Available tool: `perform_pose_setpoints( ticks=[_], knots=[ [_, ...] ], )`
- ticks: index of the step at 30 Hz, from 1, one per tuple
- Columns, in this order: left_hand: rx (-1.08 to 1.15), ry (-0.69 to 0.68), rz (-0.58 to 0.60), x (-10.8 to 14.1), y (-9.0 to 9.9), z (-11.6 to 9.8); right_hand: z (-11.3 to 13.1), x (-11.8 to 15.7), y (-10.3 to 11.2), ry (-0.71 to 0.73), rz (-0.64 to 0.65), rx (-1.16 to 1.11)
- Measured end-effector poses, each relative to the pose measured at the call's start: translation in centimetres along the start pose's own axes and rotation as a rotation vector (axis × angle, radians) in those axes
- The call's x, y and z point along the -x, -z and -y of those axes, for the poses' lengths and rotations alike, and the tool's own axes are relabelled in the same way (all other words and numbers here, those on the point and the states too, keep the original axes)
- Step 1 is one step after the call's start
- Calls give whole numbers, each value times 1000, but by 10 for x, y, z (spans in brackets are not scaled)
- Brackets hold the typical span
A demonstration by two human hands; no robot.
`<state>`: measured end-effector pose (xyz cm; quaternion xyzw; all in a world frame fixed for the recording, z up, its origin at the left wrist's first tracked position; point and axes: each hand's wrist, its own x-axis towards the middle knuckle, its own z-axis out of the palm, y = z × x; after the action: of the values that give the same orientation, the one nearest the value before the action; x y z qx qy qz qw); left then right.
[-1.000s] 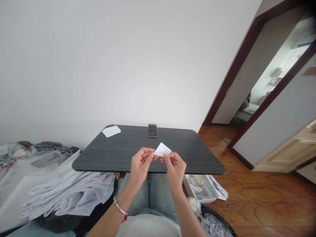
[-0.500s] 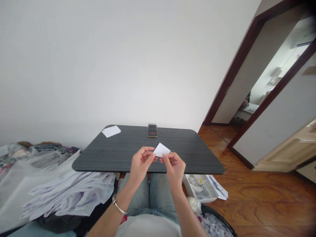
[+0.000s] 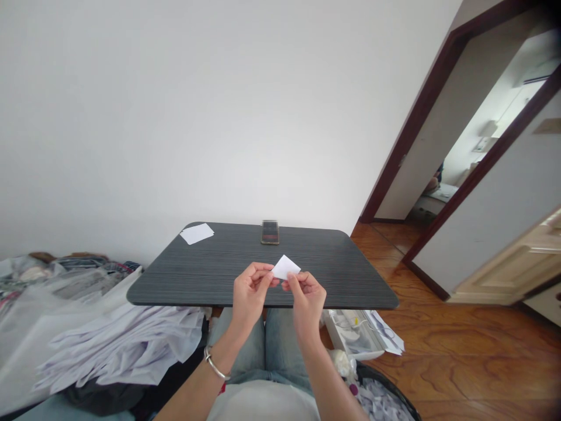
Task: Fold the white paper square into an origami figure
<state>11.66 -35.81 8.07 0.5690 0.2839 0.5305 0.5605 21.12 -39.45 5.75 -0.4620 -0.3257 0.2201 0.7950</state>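
Between my two hands is a small folded piece of white paper (image 3: 285, 266), held up above the near part of the dark table (image 3: 210, 275). My left hand (image 3: 253, 287) pinches its left corner between thumb and fingers. The lower right edge is gripped by my right hand (image 3: 304, 292), its thumb lying on the near face. Fingertips cover the paper's lower corners. At the table's far left lies a small stack of white paper sheets (image 3: 197, 233). A phone (image 3: 270, 232) rests at the back middle of the tabletop.
A pile of white cloth or paper (image 3: 118, 345) lies left of my legs. On the right, below the table edge, are a white box (image 3: 355, 336) with loose items and a black-rimmed container of paper scraps (image 3: 381, 400). A doorway (image 3: 416, 134) opens at the right.
Both hands keep their hold on the paper. My right hand has shifted very slightly left, and the view has moved a little; otherwise things stand the same.
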Motion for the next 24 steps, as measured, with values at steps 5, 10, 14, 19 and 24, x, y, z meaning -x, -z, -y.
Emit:
perform_pose_setpoints(
  ticks=[5, 10, 14, 19, 24],
  knots=[
    [-40, -12, 13, -1, 2, 5, -1, -2, -1, -24, -8, -5],
    [-68, -39, 18, 1, 2, 7, -2, -3, 1, -6, -13, 29],
    [-42, -71, 29, 1, 2, 5, -1, -3, 2, -6, -3, 52],
    [-12, -15, 128, -5, 3, 4, 1, -1, 1, -31, 49, 45],
    [-10, 3, 106, -5, 2, 3, -1, -1, 1, 18, 63, 50]
  ],
)
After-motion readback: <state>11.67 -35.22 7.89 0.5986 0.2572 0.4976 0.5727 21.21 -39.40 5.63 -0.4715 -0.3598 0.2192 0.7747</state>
